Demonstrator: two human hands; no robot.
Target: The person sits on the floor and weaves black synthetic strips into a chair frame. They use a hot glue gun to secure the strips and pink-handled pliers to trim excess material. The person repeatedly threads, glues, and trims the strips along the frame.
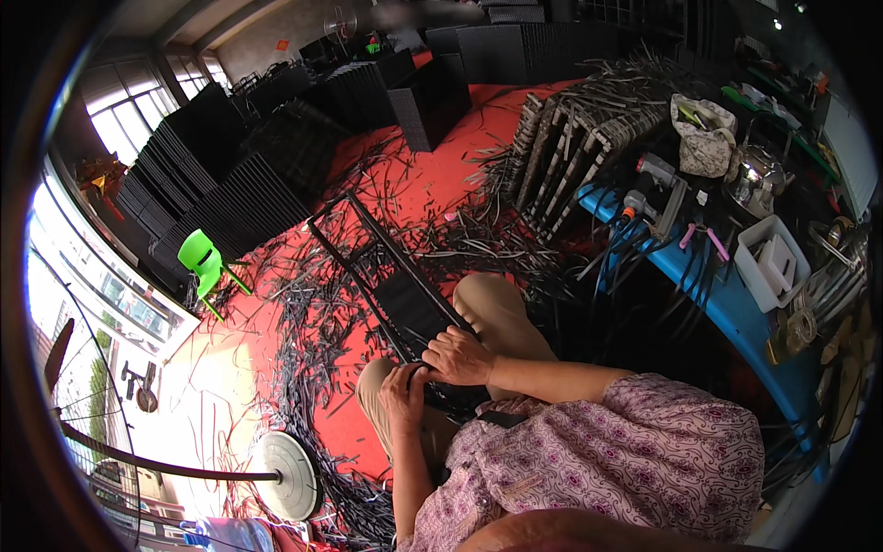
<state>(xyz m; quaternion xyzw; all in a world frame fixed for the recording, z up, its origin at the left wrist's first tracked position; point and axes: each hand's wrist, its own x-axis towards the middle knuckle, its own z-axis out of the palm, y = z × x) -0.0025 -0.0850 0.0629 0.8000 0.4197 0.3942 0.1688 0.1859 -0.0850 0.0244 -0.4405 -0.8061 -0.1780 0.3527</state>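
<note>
A long black frame (pixel 377 253), partly filled with black weave (pixel 405 304), rests slanting across my lap with its far end raised. My left hand (pixel 402 396) is closed at the near end of its left rail, fingers bent and thumb toward the other hand. Just above and to the right, my right hand (pixel 457 357) lies over the frame with curled fingers. The fingertips of both hands almost meet, and whatever they pinch between them is hidden. Dark material hangs below my hands, between my knees.
Loose black strips (pixel 303 405) litter the red floor (pixel 432 175). To the right, a blue bench (pixel 681 267) bears a nail gun (pixel 644 189), pink-handled scissors (pixel 705 241) and a white bin (pixel 773 262). Woven panels (pixel 570 156) stand beyond; a green chair (pixel 207 262) and a round base (pixel 287 476) are left.
</note>
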